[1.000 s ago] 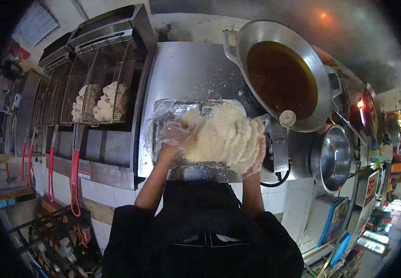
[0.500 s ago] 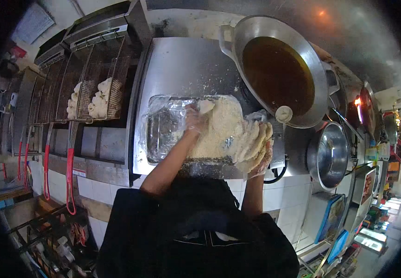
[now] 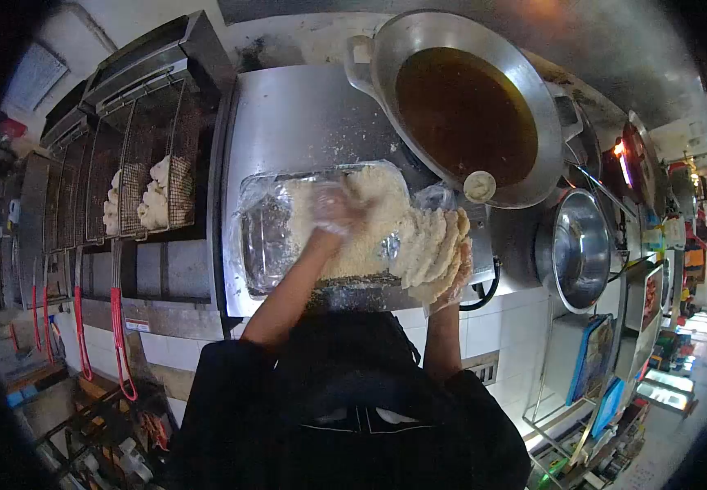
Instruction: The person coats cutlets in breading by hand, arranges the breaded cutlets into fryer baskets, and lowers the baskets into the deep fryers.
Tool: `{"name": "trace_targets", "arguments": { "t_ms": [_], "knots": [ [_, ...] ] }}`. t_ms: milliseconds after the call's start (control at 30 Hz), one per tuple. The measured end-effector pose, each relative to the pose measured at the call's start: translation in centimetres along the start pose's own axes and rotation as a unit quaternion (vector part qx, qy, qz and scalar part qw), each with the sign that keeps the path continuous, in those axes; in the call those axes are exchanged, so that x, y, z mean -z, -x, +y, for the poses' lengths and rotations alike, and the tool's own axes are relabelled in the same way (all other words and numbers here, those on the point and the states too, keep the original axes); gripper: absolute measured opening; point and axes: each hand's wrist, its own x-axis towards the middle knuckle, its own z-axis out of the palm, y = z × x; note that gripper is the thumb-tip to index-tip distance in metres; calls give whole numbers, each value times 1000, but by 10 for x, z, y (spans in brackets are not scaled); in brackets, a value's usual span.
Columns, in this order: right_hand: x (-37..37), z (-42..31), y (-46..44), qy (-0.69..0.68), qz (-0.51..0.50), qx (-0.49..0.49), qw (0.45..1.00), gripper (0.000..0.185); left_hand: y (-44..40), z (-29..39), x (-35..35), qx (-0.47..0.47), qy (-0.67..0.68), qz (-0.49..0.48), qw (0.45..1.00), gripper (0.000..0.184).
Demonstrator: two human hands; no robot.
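Observation:
A clear plastic-lined tray (image 3: 262, 255) on the steel counter holds pale crumbs (image 3: 353, 260). My left hand (image 3: 339, 211), in a clear glove, is over the crumbs in the tray's middle; motion blur hides its fingers and whatever may be under them. At the tray's right end, my right hand (image 3: 453, 287), also gloved, is wrapped round the lower side of a stack of flat crumb-coated pieces (image 3: 427, 253). The pieces stand side by side, leaning over the crumbs.
A big pan (image 3: 380, 72) of brown oil stands beyond the tray to the right, a small round piece at its near rim. Fryer baskets (image 3: 130, 208) with coated pieces and red handles (image 3: 118, 343) are at left. A metal bowl (image 3: 579, 249) is at right.
My left hand has moved from the tray's left part onto the crumbs, and crumbs now spread further left. My right hand stays on the stack. The whole view has shifted somewhat.

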Motion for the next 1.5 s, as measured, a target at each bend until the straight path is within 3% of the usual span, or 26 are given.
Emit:
{"name": "trace_targets", "arguments": {
  "t_ms": [67, 133, 200, 267, 467, 567, 667, 767, 833, 933, 1000, 1067, 1133, 1200, 1267, 1367, 1467, 1500],
  "knots": [
    [-9, 1, 0, 28, 10, 7, 1000, 58, -34, -14, -77, -21, -107, 29, 994, 115],
    [-16, 1, -1, 43, 14, 20, 999, 56, -53, -33, -150, -60, -115, 143, 981, 120],
    [-21, 0, 1, 43, 15, 36, 998, 55, -48, -15, -146, -73, -101, 211, 970, 122],
    [-7, -4, -1, 47, 16, 28, 998, 55, -38, 7, -119, -51, -120, 193, 973, 125],
    [5, -9, -2, 63, 23, 23, 997, 53, -54, 11, -58, -83, -33, -42, 995, 109],
    [9, -11, -6, 50, 25, 30, 998, 54, -45, 11, -61, -139, -147, 70, 977, 89],
    [3, -9, -8, 13, 15, 30, 999, 54, -40, 33, -17, -57, -116, -81, 988, 86],
    [-1, -9, -10, -10, 16, 32, 999, 53, -45, 11, -11, 5, 102, -242, 965, 91],
    [0, -10, -9, -14, 22, 38, 999, 53, -45, 7, -20, 15, 135, -249, 959, 96],
    [6, -10, -9, -11, 11, 43, 999, 52, -37, 1, -40, -20, 101, -122, 987, 96],
    [7, -10, -9, -19, 17, 46, 999, 52, -29, -7, -53, -40, 180, -56, 981, 86],
    [7, -10, -10, -24, 21, 44, 999, 51, -64, -49, -104, -39, 359, -75, 930, 62],
    [5, -12, -8, -22, 26, 40, 999, 52, -71, -66, -107, -48, 483, -85, 870, 44],
    [0, -14, -4, -15, 18, 39, 999, 53, -42, -45, -49, -67, 559, -90, 821, 36],
    [-3, -16, -1, -11, 13, 40, 999, 55, -12, -26, 28, -9, 575, -123, 809, 23],
    [-2, -17, -1, 3, 18, 43, 999, 54, -12, -53, 82, -44, 525, -237, 816, 30],
    [5, -16, -3, 24, 30, 33, 999, 53, -42, -81, 99, -142, 315, -309, 886, 38],
    [4, -15, -2, 17, 28, 29, 999, 53, -47, -94, 90, -118, 298, -289, 902, 41]
  ]
}}
